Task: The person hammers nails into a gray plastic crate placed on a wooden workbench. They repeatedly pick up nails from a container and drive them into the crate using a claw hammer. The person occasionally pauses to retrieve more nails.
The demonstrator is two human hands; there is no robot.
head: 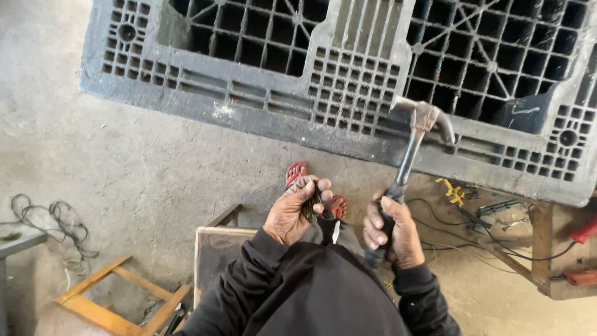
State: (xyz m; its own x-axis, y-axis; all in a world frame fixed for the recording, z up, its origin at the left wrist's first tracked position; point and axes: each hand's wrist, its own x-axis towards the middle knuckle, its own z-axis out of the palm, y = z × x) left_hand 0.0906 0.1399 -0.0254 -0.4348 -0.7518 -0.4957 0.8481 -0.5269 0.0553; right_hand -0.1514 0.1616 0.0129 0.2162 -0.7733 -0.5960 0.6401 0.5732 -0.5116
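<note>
Seen from the head camera, the right hand (392,230) is wrapped tight around the dark grip of a claw hammer (407,163). The hammer's handle is slim and black, rising up and to the right from the fist, and it ends in a worn steel head with rusty brown patches; the curved claw points right and the striking face points left. The head hangs in front of the near edge of a large grey plastic pallet (261,106), which spans the far part of the scene and shows a dusty grid of square openings and diagonal ribs.

The left hand (295,211) sits just left of the right one, fingers curled shut over a small bunch of thin dark metal pieces, probably nails (310,200); their exact kind is hard to tell. Both forearms are in black sleeves.

Below the hands, red sandals (297,172) show on the concrete floor (124,180). Near left lies a wooden frame (112,298) of pale slats, and beside it a flat board with a light border (208,255). At far left a tangle of thin wire (50,218) rests on the floor. At right, black cables (472,239) run past a wooden bench piece (541,249) and a small yellow fitting (453,191).
</note>
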